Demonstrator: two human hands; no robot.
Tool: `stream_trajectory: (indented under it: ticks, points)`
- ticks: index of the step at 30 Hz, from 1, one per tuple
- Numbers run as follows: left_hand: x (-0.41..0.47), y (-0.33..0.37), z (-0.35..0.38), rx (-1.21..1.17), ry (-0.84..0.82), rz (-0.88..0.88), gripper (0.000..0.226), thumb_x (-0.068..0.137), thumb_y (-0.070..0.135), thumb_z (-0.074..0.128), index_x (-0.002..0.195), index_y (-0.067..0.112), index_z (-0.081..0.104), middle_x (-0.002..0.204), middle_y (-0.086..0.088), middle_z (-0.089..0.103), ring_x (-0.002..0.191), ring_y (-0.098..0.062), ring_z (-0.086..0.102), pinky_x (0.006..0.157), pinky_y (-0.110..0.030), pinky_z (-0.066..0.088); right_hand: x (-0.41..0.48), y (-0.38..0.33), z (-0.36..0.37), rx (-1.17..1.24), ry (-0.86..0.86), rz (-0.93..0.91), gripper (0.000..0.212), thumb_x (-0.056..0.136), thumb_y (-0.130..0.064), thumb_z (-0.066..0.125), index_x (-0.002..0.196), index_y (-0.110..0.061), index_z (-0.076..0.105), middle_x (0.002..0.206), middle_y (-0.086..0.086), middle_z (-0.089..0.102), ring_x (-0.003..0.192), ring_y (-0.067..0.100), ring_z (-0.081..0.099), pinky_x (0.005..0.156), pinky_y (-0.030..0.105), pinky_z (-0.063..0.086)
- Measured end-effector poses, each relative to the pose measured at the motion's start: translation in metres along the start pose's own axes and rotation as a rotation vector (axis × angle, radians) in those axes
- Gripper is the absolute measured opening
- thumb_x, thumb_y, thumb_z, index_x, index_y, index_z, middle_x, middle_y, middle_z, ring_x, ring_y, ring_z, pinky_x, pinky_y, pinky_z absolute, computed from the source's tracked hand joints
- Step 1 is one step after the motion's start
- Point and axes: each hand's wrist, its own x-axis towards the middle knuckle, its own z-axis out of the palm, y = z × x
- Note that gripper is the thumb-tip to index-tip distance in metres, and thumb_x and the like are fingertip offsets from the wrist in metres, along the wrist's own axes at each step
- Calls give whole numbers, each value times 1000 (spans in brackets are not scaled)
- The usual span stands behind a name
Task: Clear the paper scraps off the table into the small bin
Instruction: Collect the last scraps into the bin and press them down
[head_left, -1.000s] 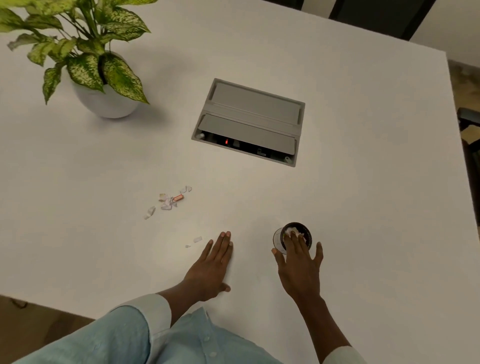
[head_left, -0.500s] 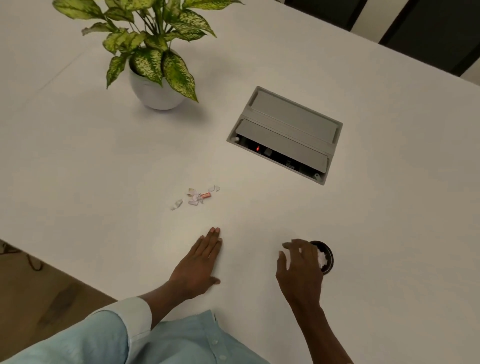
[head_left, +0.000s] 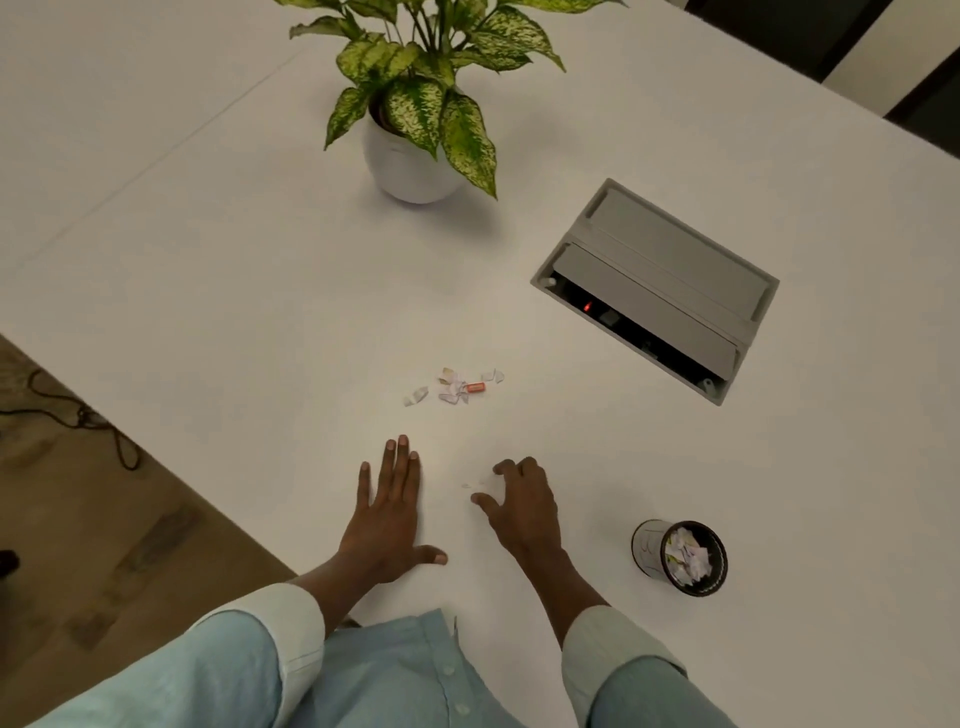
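A cluster of small paper scraps (head_left: 457, 388), one of them orange, lies on the white table (head_left: 260, 291) ahead of my hands. A faint small scrap (head_left: 470, 486) lies just left of my right hand's fingertips. My left hand (head_left: 389, 512) rests flat on the table, fingers together. My right hand (head_left: 522, 506) hovers with fingers curled and apart beside that scrap, holding nothing. The small black mesh bin (head_left: 680, 557) stands to the right of my right hand, with white scraps inside it.
A potted plant in a white pot (head_left: 410, 166) stands at the back. A grey cable box (head_left: 657, 288) is set into the table at the right, its flap open. The table's edge runs diagonally at the left, with floor and cables below.
My right hand has left the bin and moved left to the small scrap near my left hand. The view has shifted left. My left hand stays flat on the table.
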Motion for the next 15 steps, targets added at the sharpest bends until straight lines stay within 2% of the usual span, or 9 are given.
stream_trajectory:
  ticks: [4,10,12,15]
  points:
    - [4,2,1,10,-37,-9,151,69,96,49,153,-1,-30,157,-22,-47,145,-39,-45,122,-69,-8,10,-20,12,-20,-6,-34,44,87,-45,74,122,-23,58,118,1,48,110,18,47,82,33,54]
    - [8,4,0,28,-101,-36,148,73,94,49,149,-2,-36,151,-24,-53,141,-42,-50,118,-72,-13,12,-31,28,-37,25,-130,10,91,-14,69,100,-15,66,104,3,57,94,22,56,72,30,48]
    - [9,5,-1,31,-125,-52,148,74,93,49,147,-2,-39,149,-24,-55,139,-43,-51,118,-72,-14,10,-26,33,-23,25,-136,10,89,-6,65,96,-13,68,98,3,60,88,23,58,70,32,51]
    - [11,7,-2,40,-151,-68,149,73,94,49,146,-3,-40,147,-25,-56,138,-43,-52,117,-72,-14,7,-16,33,-27,-13,-118,15,88,-5,62,95,-15,70,98,1,62,87,21,61,74,35,53]
